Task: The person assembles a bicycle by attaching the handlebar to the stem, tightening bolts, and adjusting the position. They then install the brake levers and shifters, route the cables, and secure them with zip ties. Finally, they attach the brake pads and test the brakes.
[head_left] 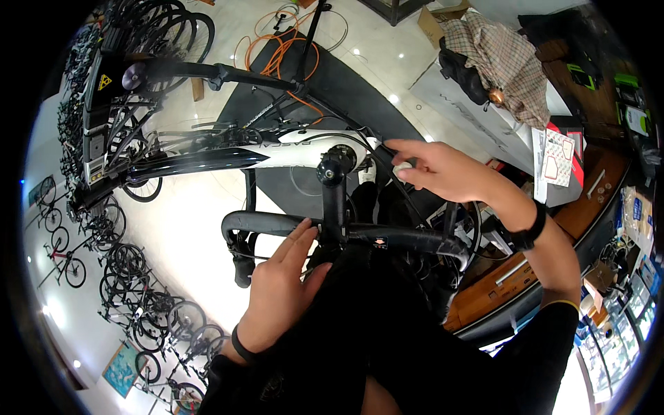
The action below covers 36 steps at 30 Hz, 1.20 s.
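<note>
A bicycle with a black and white frame [277, 156] lies across the view, its front end toward me. The black drop handlebar [411, 237] spans in front of my body, joined to a black stem [334, 204]. My left hand [287, 277] lies with stretched fingers on the handlebar just left of the stem, thumb apart below it. My right hand [443, 169] is right of the head tube, index finger stretched out by the black cables [400, 187]. A small whitish piece [402, 168] shows between its thumb and curled fingers; its kind is unclear.
A black repair stand arm [187, 70] reaches in from the left. An orange hose [277, 55] coils on the floor beyond a dark mat [242, 104]. At right are a checked cloth [508, 62] and a wooden drawer cabinet [498, 294]. Many bicycles [149, 297] line the left.
</note>
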Each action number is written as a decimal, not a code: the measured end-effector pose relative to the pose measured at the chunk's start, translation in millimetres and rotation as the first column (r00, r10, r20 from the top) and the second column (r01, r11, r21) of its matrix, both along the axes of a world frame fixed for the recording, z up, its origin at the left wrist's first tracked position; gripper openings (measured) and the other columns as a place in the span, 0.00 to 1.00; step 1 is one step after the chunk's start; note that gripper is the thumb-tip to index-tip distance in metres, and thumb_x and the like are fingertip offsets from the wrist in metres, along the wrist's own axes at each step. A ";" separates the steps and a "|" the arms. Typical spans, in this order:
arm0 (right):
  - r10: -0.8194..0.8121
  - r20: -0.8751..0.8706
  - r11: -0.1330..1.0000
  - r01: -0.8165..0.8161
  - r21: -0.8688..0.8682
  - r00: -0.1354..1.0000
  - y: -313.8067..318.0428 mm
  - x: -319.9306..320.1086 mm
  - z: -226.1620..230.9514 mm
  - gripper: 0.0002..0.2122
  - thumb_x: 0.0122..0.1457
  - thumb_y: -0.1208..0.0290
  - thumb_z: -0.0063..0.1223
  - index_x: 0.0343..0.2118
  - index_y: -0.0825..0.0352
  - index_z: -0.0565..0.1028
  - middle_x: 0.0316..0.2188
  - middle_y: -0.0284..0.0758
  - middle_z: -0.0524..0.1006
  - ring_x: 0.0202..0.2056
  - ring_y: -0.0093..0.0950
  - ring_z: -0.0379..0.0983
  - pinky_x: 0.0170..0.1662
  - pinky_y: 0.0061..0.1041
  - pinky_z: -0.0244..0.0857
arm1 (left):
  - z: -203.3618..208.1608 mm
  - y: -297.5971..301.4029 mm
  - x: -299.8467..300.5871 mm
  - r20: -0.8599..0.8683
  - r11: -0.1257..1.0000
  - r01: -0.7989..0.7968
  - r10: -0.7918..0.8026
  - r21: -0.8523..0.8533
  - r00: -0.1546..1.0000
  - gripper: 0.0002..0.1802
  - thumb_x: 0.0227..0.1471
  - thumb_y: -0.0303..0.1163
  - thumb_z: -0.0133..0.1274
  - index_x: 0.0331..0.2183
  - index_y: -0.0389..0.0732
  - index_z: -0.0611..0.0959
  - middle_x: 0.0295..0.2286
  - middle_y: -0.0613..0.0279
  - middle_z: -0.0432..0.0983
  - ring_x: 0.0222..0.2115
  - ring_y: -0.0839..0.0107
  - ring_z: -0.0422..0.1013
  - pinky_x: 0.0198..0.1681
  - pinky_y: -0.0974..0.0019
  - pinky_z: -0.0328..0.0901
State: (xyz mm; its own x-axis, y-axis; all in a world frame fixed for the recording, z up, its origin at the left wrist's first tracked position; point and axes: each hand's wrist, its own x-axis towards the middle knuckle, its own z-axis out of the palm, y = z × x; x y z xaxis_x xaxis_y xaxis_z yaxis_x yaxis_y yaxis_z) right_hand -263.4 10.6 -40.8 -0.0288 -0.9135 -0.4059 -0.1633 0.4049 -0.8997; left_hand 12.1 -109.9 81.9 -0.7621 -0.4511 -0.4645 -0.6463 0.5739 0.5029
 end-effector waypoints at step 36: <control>-0.340 -0.081 0.924 0.317 -0.213 0.937 228.4 84.3 32.0 0.48 0.41 0.57 0.76 0.63 0.69 0.59 0.59 0.42 0.67 0.60 0.36 0.63 0.62 0.36 0.56 | -6.4 93.5 -58.1 -0.321 0.801 0.599 -0.567 0.001 0.759 0.46 0.39 0.36 0.70 0.59 0.40 0.66 0.56 0.48 0.64 0.50 0.47 0.70 0.48 0.55 0.69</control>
State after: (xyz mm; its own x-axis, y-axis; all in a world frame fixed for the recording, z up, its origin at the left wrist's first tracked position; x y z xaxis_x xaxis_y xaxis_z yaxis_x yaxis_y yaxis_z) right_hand -179.1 239.0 -8.8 -0.3762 -0.9052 -0.1978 -0.1570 0.2727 -0.9492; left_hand -46.0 -16.4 75.5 -0.9674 0.1602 -0.1960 -0.0178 0.7293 0.6840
